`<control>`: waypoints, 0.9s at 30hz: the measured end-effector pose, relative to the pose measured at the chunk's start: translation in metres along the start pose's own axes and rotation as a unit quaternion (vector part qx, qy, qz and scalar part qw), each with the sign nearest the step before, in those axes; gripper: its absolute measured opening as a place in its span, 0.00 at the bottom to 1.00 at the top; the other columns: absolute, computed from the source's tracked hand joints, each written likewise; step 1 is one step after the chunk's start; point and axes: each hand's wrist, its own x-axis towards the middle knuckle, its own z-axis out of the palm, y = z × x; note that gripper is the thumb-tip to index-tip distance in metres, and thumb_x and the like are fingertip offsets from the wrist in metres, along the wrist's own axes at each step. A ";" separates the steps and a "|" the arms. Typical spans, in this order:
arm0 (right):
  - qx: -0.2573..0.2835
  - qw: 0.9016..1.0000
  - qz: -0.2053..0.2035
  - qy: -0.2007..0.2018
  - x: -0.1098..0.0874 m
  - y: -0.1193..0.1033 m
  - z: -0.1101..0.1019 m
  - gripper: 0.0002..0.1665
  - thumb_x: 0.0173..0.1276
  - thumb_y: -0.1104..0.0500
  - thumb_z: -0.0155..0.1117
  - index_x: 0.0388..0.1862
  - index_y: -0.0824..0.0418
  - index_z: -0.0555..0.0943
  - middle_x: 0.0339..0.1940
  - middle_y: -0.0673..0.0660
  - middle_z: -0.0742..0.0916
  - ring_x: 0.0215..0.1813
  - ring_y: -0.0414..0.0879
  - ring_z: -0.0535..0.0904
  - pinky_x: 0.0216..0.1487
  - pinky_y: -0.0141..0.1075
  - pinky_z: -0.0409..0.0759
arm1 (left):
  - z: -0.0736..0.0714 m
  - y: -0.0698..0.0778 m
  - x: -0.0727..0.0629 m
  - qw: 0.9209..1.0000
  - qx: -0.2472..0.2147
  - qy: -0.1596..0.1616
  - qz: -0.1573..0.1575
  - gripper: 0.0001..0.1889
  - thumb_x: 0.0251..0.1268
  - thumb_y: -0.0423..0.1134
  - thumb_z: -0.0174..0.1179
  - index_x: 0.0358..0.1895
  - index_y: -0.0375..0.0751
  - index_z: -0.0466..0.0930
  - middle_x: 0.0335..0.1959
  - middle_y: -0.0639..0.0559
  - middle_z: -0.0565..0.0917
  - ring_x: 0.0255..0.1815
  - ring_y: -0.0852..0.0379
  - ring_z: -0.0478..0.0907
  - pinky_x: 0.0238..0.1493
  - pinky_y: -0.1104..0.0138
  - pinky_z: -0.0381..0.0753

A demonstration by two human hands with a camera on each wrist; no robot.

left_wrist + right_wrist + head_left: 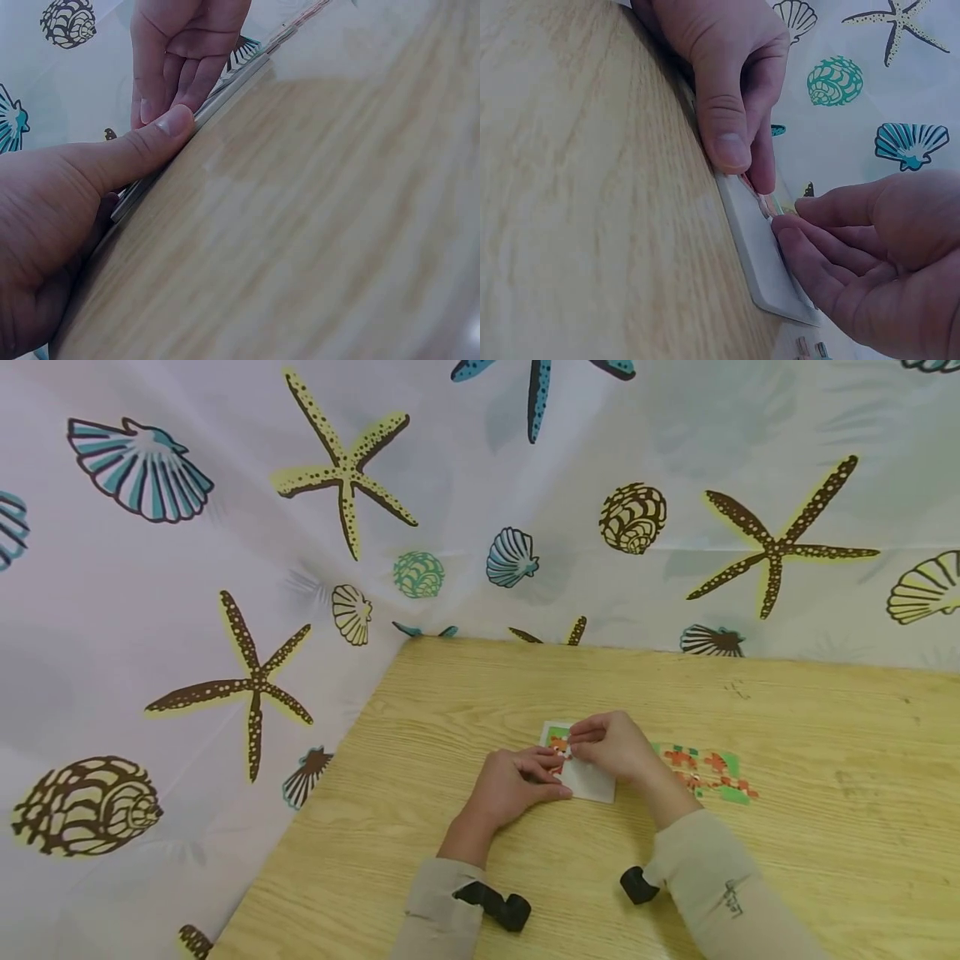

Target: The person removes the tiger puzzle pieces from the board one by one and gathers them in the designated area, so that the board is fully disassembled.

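A white puzzle board (596, 782) lies on the table, with joined green and orange pieces (557, 736) on its left part. My left hand (508, 787) holds the board at its left side. In the left wrist view, the left thumb (174, 122) presses along the near edge, while that hand's other fingers are mostly hidden. My right hand (617, 747) reaches over the board from the right. Its fingertips (785, 223) pinch close together beside the joined pieces, at a puzzle piece that they largely cover. Both hands nearly meet over the picture.
Several loose orange and green puzzle pieces (723, 777) lie right of the board, partly behind the right forearm. The wooden table (840, 827) meets a shell-patterned cloth (465, 468) at the back and left. Black wrist mounts (516, 912) stick out from both sleeves.
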 end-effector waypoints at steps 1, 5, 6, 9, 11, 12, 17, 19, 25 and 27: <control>-0.004 1.000 0.002 0.003 0.000 0.000 0.001 0.17 0.74 0.67 0.64 0.58 0.75 0.83 0.52 0.67 0.90 0.54 0.55 0.87 0.50 0.38 0.87 | 0.000 0.000 0.000 1.000 0.001 0.000 -0.001 0.06 0.55 0.38 0.80 0.32 0.40 0.94 0.52 0.51 0.90 0.72 0.52 0.76 0.74 0.57 0.71; -0.019 1.000 0.002 0.006 0.001 -0.003 0.002 0.16 0.74 0.66 0.64 0.57 0.74 0.83 0.51 0.66 0.90 0.52 0.55 0.88 0.50 0.41 0.87 | -0.001 0.000 -0.001 1.000 0.007 -0.001 0.001 0.07 0.55 0.39 0.80 0.31 0.40 0.94 0.53 0.52 0.90 0.72 0.52 0.76 0.74 0.58 0.71; -0.021 1.000 0.004 0.008 0.002 -0.004 0.003 0.16 0.74 0.66 0.64 0.56 0.73 0.84 0.51 0.66 0.90 0.52 0.54 0.88 0.51 0.41 0.87 | -0.002 -0.001 -0.001 1.000 0.012 -0.001 0.005 0.07 0.55 0.39 0.81 0.31 0.41 0.94 0.53 0.52 0.90 0.71 0.52 0.76 0.74 0.57 0.72; -0.030 1.000 0.002 0.007 0.004 -0.008 0.007 0.16 0.73 0.66 0.65 0.55 0.73 0.84 0.49 0.66 0.90 0.50 0.55 0.88 0.53 0.45 0.86 | -0.005 -0.003 -0.001 1.000 0.027 -0.002 0.008 0.07 0.55 0.41 0.81 0.30 0.42 0.94 0.52 0.53 0.90 0.70 0.52 0.78 0.73 0.57 0.73; -0.026 1.000 0.005 0.013 0.006 -0.010 0.011 0.17 0.73 0.65 0.65 0.57 0.73 0.84 0.49 0.65 0.90 0.50 0.55 0.87 0.55 0.47 0.85 | -0.008 -0.003 -0.002 0.999 0.035 0.000 0.009 0.07 0.54 0.40 0.81 0.29 0.42 0.94 0.52 0.53 0.90 0.69 0.52 0.78 0.73 0.57 0.73; -0.017 1.000 0.008 0.015 0.007 -0.012 0.013 0.19 0.73 0.65 0.65 0.58 0.73 0.83 0.49 0.66 0.90 0.51 0.56 0.87 0.57 0.48 0.84 | -0.009 -0.003 -0.003 0.999 0.040 0.001 0.009 0.07 0.54 0.40 0.81 0.29 0.42 0.94 0.52 0.52 0.90 0.69 0.52 0.78 0.73 0.57 0.73; 0.007 0.999 0.032 0.012 0.012 -0.019 0.020 0.23 0.73 0.62 0.66 0.62 0.74 0.81 0.53 0.67 0.89 0.58 0.60 0.84 0.62 0.51 0.82 | -0.012 0.002 -0.002 0.999 0.039 0.000 0.023 0.07 0.54 0.39 0.81 0.30 0.40 0.94 0.51 0.49 0.91 0.67 0.52 0.80 0.71 0.57 0.75; -0.015 0.999 0.041 0.009 0.013 -0.020 0.022 0.22 0.72 0.61 0.67 0.60 0.73 0.83 0.55 0.67 0.88 0.61 0.60 0.83 0.63 0.52 0.81 | -0.010 0.002 -0.002 0.999 0.034 -0.003 0.023 0.07 0.54 0.39 0.81 0.30 0.40 0.94 0.51 0.49 0.91 0.65 0.53 0.82 0.70 0.58 0.76; -0.122 0.992 0.039 0.000 0.018 -0.024 0.020 0.17 0.72 0.59 0.69 0.55 0.68 0.88 0.56 0.64 0.89 0.61 0.59 0.83 0.63 0.51 0.81 | -0.004 0.001 -0.001 0.999 0.023 -0.006 0.021 0.06 0.54 0.38 0.81 0.29 0.41 0.94 0.50 0.50 0.91 0.64 0.55 0.82 0.69 0.61 0.77; -0.140 0.990 0.032 -0.010 0.019 -0.027 0.018 0.17 0.73 0.60 0.68 0.55 0.69 0.87 0.55 0.64 0.89 0.60 0.58 0.84 0.62 0.51 0.81 | -0.003 0.001 0.000 0.999 0.025 -0.006 0.025 0.06 0.54 0.38 0.81 0.28 0.41 0.94 0.49 0.50 0.91 0.65 0.56 0.82 0.69 0.61 0.77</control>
